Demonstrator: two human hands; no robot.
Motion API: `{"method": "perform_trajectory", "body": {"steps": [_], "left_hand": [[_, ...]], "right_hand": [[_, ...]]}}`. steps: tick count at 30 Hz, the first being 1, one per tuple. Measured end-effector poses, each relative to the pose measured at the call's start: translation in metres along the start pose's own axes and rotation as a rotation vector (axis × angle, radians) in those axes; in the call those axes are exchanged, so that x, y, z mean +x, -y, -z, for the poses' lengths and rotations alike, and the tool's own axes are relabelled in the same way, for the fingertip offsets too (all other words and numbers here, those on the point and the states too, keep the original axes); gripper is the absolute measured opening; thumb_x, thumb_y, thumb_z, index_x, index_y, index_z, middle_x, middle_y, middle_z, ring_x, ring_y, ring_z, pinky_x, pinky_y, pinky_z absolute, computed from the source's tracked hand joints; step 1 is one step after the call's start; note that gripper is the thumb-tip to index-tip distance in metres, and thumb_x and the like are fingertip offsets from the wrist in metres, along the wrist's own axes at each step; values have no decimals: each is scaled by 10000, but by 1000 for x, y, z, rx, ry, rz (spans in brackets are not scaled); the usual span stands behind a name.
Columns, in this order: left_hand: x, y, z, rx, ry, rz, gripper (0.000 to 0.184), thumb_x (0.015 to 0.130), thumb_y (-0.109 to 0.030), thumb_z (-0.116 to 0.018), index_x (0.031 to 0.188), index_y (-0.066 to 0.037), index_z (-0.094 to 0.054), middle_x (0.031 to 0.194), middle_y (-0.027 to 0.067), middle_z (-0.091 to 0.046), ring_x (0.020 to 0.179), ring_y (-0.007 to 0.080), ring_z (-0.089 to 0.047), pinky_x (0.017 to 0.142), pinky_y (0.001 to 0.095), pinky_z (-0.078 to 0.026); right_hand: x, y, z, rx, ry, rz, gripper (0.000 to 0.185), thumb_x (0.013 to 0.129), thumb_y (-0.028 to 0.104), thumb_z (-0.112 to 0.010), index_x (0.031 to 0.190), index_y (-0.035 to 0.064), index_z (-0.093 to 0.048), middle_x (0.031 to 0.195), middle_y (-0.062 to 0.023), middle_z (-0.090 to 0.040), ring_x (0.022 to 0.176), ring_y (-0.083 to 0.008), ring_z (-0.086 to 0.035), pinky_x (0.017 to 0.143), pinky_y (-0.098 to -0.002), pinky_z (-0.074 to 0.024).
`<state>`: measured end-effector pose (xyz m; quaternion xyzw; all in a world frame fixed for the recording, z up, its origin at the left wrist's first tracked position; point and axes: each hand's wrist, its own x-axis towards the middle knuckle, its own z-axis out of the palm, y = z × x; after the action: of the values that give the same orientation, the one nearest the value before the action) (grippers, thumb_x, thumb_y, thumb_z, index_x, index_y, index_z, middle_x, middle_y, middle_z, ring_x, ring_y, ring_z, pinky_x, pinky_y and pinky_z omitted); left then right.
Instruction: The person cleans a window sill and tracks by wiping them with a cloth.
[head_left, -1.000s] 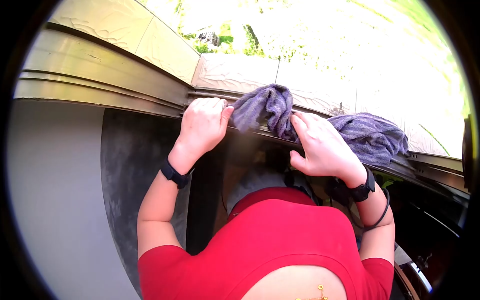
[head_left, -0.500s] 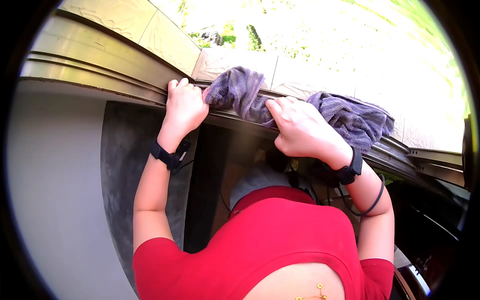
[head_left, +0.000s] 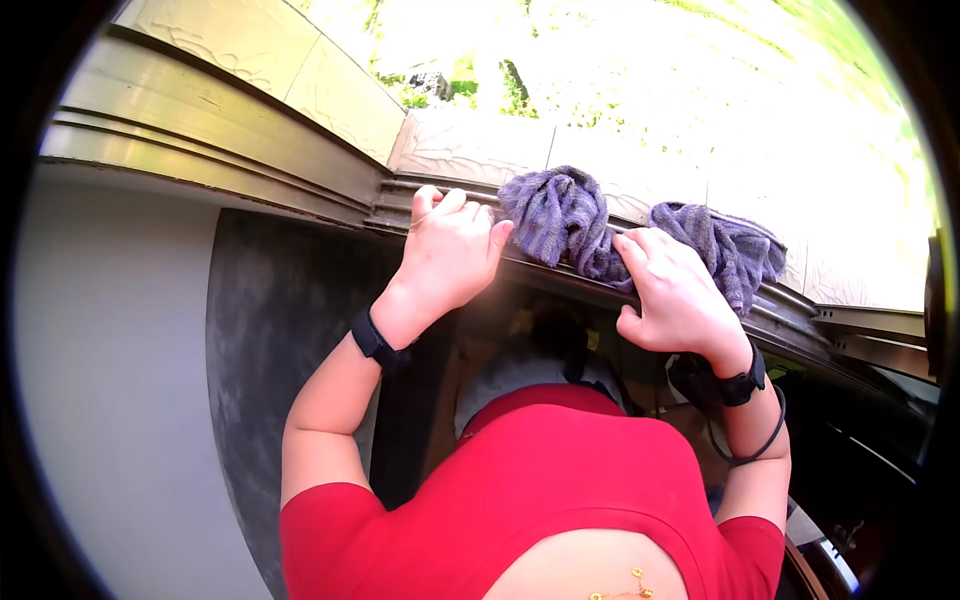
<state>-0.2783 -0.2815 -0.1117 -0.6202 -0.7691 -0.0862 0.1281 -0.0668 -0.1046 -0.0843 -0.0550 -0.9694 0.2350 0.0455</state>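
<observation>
Cloth (head_left: 557,215) along window track (head_left: 790,318): saw curled left hand (head_left: 448,250) beside it, right hand (head_left: 675,295) over it, couldn't tell either grip. Risked snagging on track edge if dragged unevenly.

Purple-grey striped cloth (head_left: 560,215), red shirt (head_left: 560,470), 2 black wristbands (head_left: 372,338)

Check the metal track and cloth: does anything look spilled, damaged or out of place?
No spill or damage stands out. The purple cloth is bunched over the metal track, unremarkable while handled. The one oddity is a black cable looping loosely at the right forearm; it might snag.
</observation>
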Motion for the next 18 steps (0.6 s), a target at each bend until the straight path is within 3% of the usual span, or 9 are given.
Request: {"method": "perform_trajectory", "body": {"steps": [1,2,5,6,9,12,16,18], "left_hand": [[1,4,4,66,15,1,334,943,-301,-524,740,-70,-653,723,75,-661,816,219,-586,882,404,-341],[1,10,8,125,28,-5,332,942,-303,-527,741,-72,-656,714,75,-662,816,218,-586,877,402,-343],[-5,34,12,291,113,74,356,943,-289,-517,700,-74,-663,690,73,-659,786,223,-595,850,400,-360],[-6,42,15,353,157,67,282,945,-226,-512,736,-98,-651,701,58,-644,764,237,-576,812,397,-368],[-4,54,17,427,258,111,275,867,-208,-554,667,-53,-661,715,103,-675,783,275,-591,856,431,-385],[-3,57,14,330,236,67,217,789,-119,-576,613,1,-621,670,166,-630,754,326,-561,820,435,-399],[3,14,6,123,171,35,129,752,-51,-559,638,7,-574,706,171,-609,772,336,-534,825,429,-400],[12,-13,3,27,108,-33,123,755,-51,-556,647,6,-571,706,166,-611,768,328,-534,827,428,-398]], "right_hand": [[3,0,-6,-2,-73,48,475,643,147,-611,1054,-82,-542,980,-204,-572,962,-355,-556,865,-419,-467],[7,5,-1,23,85,-46,619,637,159,-624,1186,-106,-515,1164,-245,-560,1104,-374,-537,956,-410,-445],[17,12,-12,34,46,10,502,640,159,-620,1064,-97,-537,1032,-227,-571,983,-372,-556,886,-417,-462],[24,15,-15,40,56,17,456,643,160,-618,1016,-91,-544,985,-218,-571,941,-368,-559,859,-418,-466],[43,15,-53,81,-162,137,412,674,250,-650,919,-72,-575,891,-192,-589,889,-328,-584,778,-407,-487],[44,17,-54,59,-199,116,538,749,465,-717,885,-42,-599,830,-154,-604,857,-309,-610,764,-387,-493],[8,-1,-34,-29,-196,-18,517,763,486,-714,867,-10,-614,817,-140,-611,779,-293,-624,694,-390,-500],[-19,-21,-10,-2,-141,-80,471,802,493,-678,859,27,-643,789,-137,-618,709,-328,-623,637,-416,-504]]}}
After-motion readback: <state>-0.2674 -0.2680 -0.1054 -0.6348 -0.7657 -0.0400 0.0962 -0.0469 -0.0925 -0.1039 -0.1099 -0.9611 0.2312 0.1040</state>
